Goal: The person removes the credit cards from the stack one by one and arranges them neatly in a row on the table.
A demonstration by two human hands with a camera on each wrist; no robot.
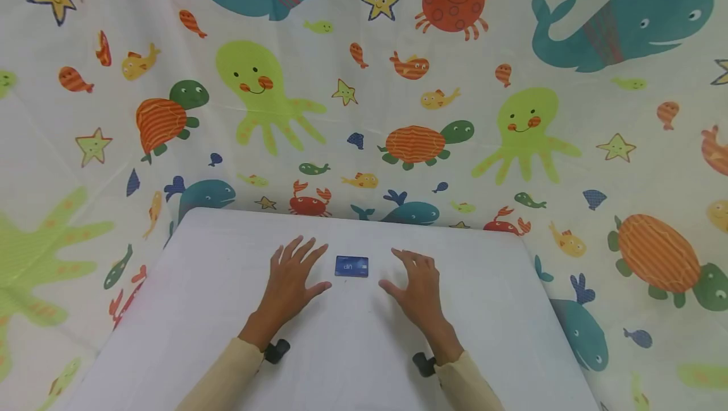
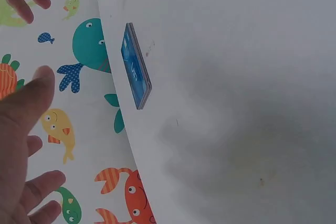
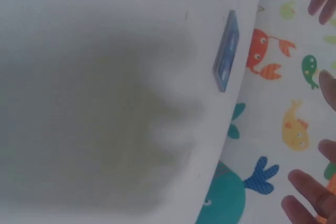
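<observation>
A small stack of blue bank cards [image 1: 351, 267] lies flat on the white table between my two hands. Its layered edge shows in the left wrist view, where the stack [image 2: 135, 69] appears as several thin cards; the right wrist view catches the same stack [image 3: 227, 53] from the other side. To the left of the cards my left hand [image 1: 292, 278] hovers with fingers spread and holds nothing. On the other side, my right hand [image 1: 419, 281] is also raised over the table, its fingers extended and slightly bent, holding nothing. Neither hand touches the cards.
The white table [image 1: 227, 259] has its far edge just beyond the cards. Behind and around it hangs a curtain [image 1: 318, 177] printed with sea animals. A dark wrist camera [image 1: 277, 351] is strapped to the left wrist, and another camera [image 1: 423, 364] to the right.
</observation>
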